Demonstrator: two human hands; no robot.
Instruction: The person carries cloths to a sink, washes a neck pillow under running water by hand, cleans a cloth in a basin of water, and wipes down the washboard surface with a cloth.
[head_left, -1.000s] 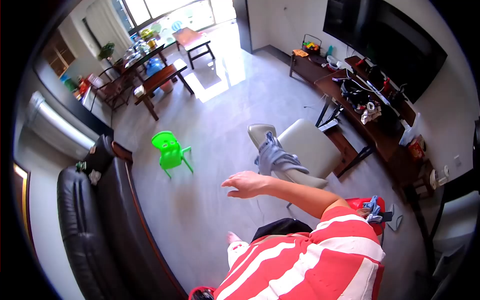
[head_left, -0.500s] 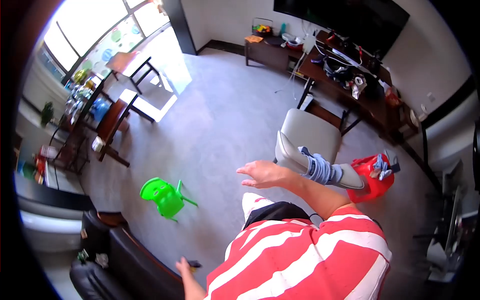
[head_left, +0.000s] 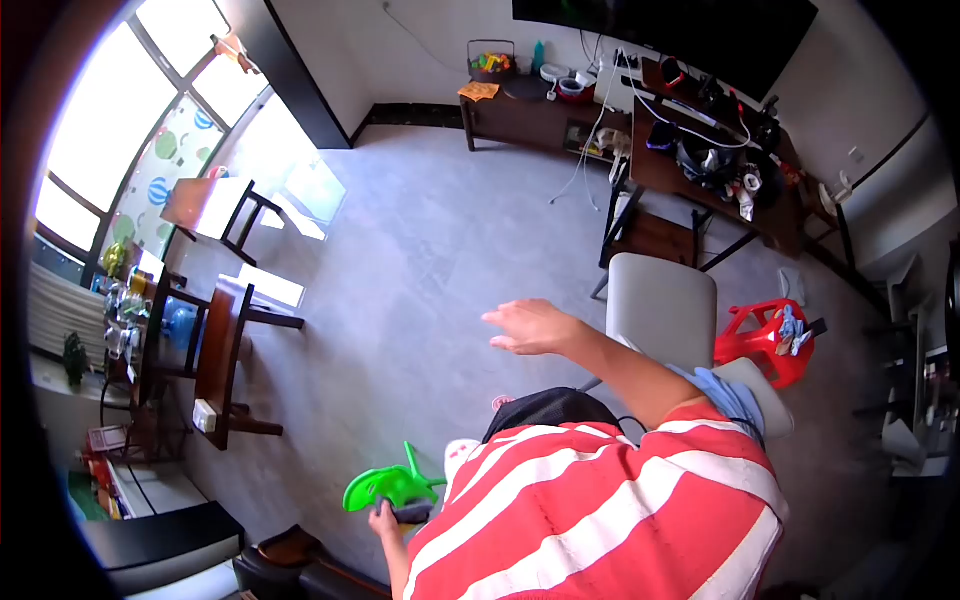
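My right hand (head_left: 535,327) is stretched out over the grey floor, its fingers apart and nothing in it. Low in the view, my left hand (head_left: 383,520) is closed around a dark object (head_left: 408,511), too small to identify. Just beyond that hand is a green plastic chair (head_left: 390,484), partly hidden by it. A light grey chair (head_left: 662,305) stands to the right of my right hand, with blue-grey cloth (head_left: 722,393) on its backrest, partly behind my striped sleeve.
A red stool (head_left: 765,345) with small cloths on it stands at the right. Cluttered dark desk (head_left: 690,180) and low cabinet (head_left: 540,125) line the back wall. Wooden benches (head_left: 222,360) stand at the left, and a dark sofa (head_left: 325,578) is at the bottom.
The view has swung left. My left hand, out of view at first, has come in with the dark object and is now beside the green chair. My right arm stays outstretched.
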